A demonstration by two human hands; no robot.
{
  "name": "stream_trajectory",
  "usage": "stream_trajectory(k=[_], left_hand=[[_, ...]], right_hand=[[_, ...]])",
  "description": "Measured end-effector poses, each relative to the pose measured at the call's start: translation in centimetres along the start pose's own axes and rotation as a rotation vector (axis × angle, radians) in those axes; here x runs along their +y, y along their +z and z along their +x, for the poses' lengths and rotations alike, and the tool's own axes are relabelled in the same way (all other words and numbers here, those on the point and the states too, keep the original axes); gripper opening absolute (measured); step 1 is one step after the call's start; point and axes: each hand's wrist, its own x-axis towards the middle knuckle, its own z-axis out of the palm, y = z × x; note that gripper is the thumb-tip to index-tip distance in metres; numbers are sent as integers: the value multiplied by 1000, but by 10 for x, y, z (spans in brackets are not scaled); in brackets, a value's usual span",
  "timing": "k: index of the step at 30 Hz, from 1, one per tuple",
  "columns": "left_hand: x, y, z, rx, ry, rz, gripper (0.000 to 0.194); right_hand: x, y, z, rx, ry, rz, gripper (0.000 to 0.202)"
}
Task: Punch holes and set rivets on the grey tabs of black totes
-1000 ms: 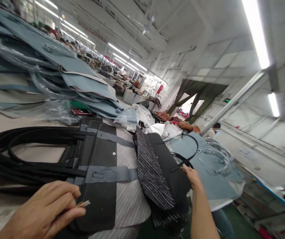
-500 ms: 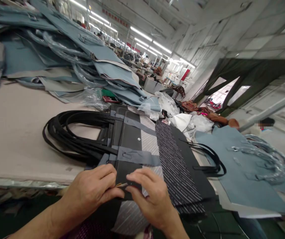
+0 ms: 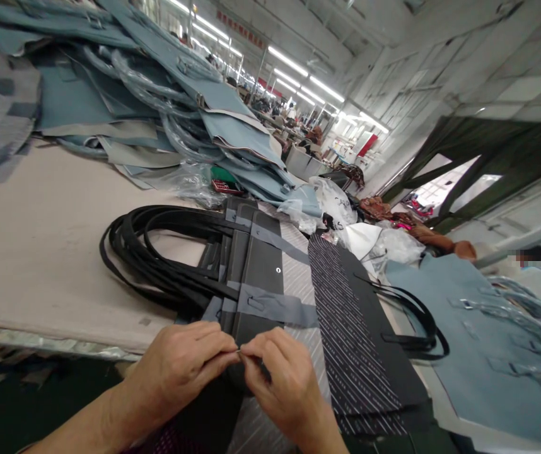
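A stack of black and grey striped tote bags (image 3: 256, 277) lies on the beige table (image 3: 38, 252), their black handles (image 3: 157, 252) looped to the left. My left hand (image 3: 180, 369) and my right hand (image 3: 282, 381) meet fingertip to fingertip over the near edge of the top bag. Both pinch a small thin strip (image 3: 239, 351), which is almost hidden by the fingers. A darker pin-striped bag (image 3: 355, 328) leans on the stack's right side, with its own thin black handles (image 3: 417, 321) behind it.
Blue-grey bags (image 3: 180, 94) are heaped at the back left, more blue bags (image 3: 464, 315) lie to the right. Clear plastic wraps (image 3: 337, 202) and a small red object (image 3: 223, 186) lie behind the stack. A person (image 3: 530, 255) is far off on the right.
My right hand left the pin-striped bag on the right and came in to meet my left hand. Both now pinch the strip my left hand held alone. The view tilted down.
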Motion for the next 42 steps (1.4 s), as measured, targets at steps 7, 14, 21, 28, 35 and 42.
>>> stream_trajectory(k=[7,14,21,28,35,42], left_hand=[[4,4,1,57,23,-53,19],[-23,15,-3,-36,-395,-353,27],[-33,27,-23,-87,-561,-426,30],[-31,21,-15,-134,-656,-468,33],[-23,3,-11,-113,-617,-589,26],[-15,-14,-24,-47,-262,-363,12]], right_hand=[[55,16,12,110,545,152,12],[161,15,43,83,1093,470,33],[187,37,51,-3,1169,412,25],[195,31,52,-80,1201,217,34],[104,29,64,-13,690,92,12],[49,57,70,-341,248,-268,13]])
